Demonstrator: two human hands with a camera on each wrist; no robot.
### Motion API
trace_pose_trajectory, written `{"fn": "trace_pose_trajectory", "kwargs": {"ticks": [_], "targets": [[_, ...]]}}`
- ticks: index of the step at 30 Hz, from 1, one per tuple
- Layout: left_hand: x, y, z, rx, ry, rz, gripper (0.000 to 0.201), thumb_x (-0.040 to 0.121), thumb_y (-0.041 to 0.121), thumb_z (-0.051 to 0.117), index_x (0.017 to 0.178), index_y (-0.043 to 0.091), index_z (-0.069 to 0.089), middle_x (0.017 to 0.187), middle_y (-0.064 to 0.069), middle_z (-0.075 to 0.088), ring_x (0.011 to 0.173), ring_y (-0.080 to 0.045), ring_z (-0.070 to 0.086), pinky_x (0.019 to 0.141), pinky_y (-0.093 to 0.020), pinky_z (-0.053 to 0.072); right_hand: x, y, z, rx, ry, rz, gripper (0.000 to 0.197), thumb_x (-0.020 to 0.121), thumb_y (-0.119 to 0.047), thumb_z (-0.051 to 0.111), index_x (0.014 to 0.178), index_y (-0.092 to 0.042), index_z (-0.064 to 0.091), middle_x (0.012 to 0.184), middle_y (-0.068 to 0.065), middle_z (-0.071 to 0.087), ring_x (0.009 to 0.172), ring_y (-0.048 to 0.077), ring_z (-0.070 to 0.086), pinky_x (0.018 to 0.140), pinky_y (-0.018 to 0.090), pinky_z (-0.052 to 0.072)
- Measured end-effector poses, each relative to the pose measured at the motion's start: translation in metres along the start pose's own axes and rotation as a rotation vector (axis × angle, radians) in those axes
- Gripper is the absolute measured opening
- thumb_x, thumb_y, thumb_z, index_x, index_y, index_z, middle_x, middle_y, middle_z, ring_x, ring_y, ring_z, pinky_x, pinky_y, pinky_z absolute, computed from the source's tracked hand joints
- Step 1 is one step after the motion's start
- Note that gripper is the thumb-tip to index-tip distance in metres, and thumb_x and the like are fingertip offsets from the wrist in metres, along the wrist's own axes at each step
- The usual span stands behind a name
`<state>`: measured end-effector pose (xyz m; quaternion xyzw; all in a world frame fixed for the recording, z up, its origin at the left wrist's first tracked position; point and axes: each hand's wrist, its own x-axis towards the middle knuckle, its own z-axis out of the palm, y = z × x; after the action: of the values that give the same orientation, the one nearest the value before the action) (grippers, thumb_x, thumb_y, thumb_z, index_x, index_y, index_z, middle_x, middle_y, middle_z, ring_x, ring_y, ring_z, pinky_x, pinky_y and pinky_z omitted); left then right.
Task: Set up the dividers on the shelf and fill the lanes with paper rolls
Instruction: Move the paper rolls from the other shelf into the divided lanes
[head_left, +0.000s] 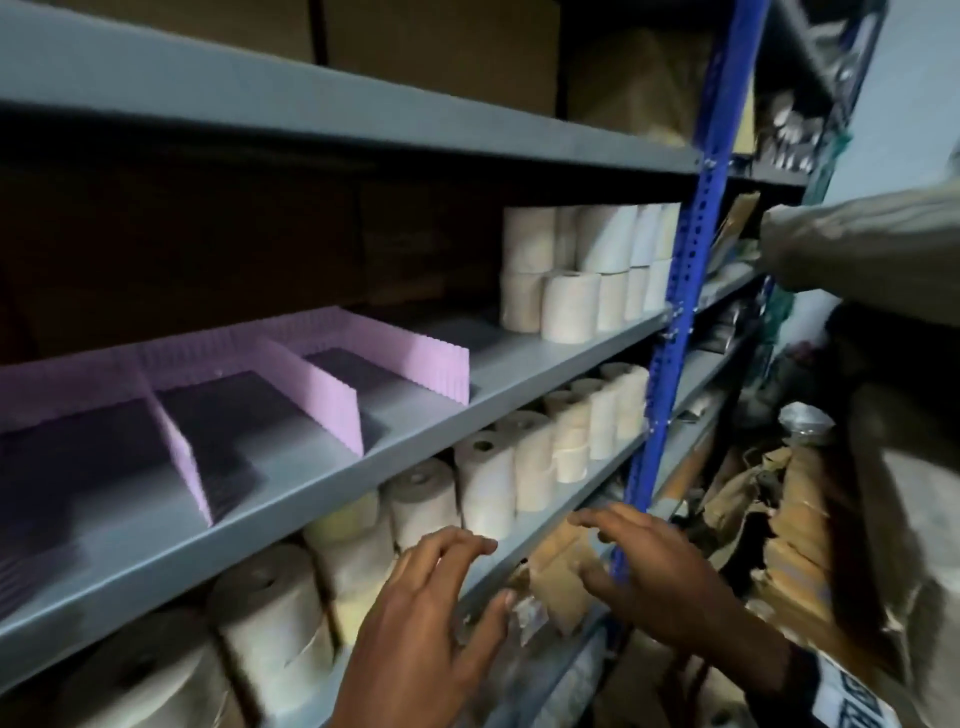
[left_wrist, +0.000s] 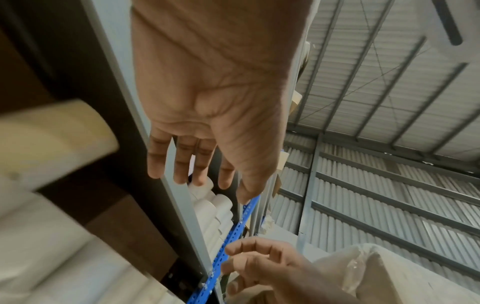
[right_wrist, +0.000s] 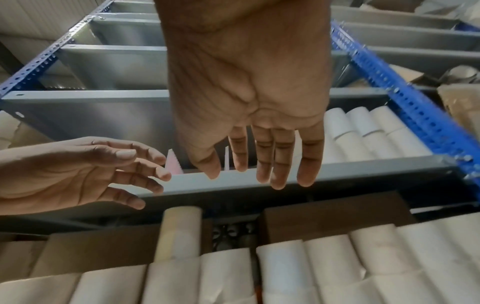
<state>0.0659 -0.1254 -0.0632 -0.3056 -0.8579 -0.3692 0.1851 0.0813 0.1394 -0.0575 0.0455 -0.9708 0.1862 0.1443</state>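
Purple ribbed dividers (head_left: 311, 384) stand on the grey middle shelf (head_left: 519, 358) at the left, forming several lanes with nothing in them. Cream paper rolls (head_left: 571, 291) are stacked at the shelf's right end. More paper rolls (head_left: 519, 457) fill the shelf below. My left hand (head_left: 485, 569) and right hand (head_left: 587, 545) hover side by side in front of the lower shelf's edge, fingers spread, holding nothing. The left wrist view shows the left hand (left_wrist: 207, 181) with straight fingers. In the right wrist view the right hand (right_wrist: 246, 174) is equally bare, with divider tips (right_wrist: 172, 162) beyond it.
A blue perforated upright (head_left: 675, 312) closes the bay on the right. Torn cardboard packets (head_left: 779, 519) pile up at the lower right, and a wrapped bundle (head_left: 857, 249) juts in at the upper right. Brown boxes (head_left: 441, 41) sit on the top shelf.
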Motion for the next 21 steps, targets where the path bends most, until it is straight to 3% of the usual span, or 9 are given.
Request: {"fn": "trace_pose_trajectory", "kwargs": {"ticks": [4,7,11,13,16,21], "targets": [[0.064,0.027,0.054,-0.013,0.062,0.019,0.036,0.086,0.059,0.057,0.121,0.050,0.054,0.127,0.036,0.046,0.117,0.012,0.046,0.086,-0.005,0.037,0.031,0.065,-0.041,-0.019,0.069,0.019,0.051,0.082,-0.066,0.045,0.129,-0.046,0.047,0.121,-0.031,0.049,0.111,-0.004,0.051,0.089,0.022,0.044],[0.105,0.045,0.085,-0.051,0.100,-0.002,0.030,0.090,0.048,0.066,0.120,0.044,0.060,0.125,0.030,0.052,0.120,0.007,0.049,0.095,-0.013,0.038,0.058,0.094,-0.069,-0.038,0.109,-0.007,0.050,0.084,-0.066,0.045,0.127,-0.042,0.050,0.120,-0.026,0.053,0.106,0.001,0.056,0.091,0.030,0.049],[0.154,0.061,0.116,-0.086,0.180,-0.057,0.031,0.089,0.044,0.068,0.120,0.040,0.061,0.123,0.029,0.054,0.116,0.009,0.049,0.095,0.000,0.029,0.104,0.120,-0.101,-0.048,0.145,-0.048,0.045,0.086,-0.057,0.052,0.127,-0.039,0.054,0.121,-0.022,0.056,0.109,0.003,0.056,0.089,0.021,0.045],[0.178,0.061,0.130,-0.080,0.205,-0.067,0.034,0.089,0.045,0.070,0.121,0.038,0.061,0.121,0.028,0.056,0.115,0.006,0.052,0.096,-0.007,0.035,0.129,0.129,-0.115,-0.048,0.183,-0.072,0.043,0.087,-0.053,0.055,0.126,-0.036,0.057,0.119,-0.020,0.058,0.108,0.004,0.057,0.086,0.019,0.044],[0.216,0.057,0.145,-0.040,0.262,-0.075,0.040,0.088,0.045,0.072,0.125,0.033,0.060,0.120,0.025,0.056,0.116,-0.003,0.055,0.099,-0.025,0.044,0.167,0.137,-0.131,-0.040,0.222,-0.107,0.043,0.089,-0.054,0.055,0.126,-0.034,0.058,0.116,-0.018,0.058,0.108,0.006,0.057,0.089,0.026,0.047],[0.279,0.041,0.166,0.030,0.315,-0.153,0.057,0.090,0.055,0.064,0.139,0.027,0.053,0.134,0.009,0.058,0.124,-0.013,0.052,0.106,-0.032,0.043,0.233,0.146,-0.142,-0.112,0.253,-0.209,0.046,0.091,-0.056,0.050,0.129,-0.031,0.056,0.127,-0.013,0.057,0.121,0.009,0.050,0.099,0.031,0.045]]}}
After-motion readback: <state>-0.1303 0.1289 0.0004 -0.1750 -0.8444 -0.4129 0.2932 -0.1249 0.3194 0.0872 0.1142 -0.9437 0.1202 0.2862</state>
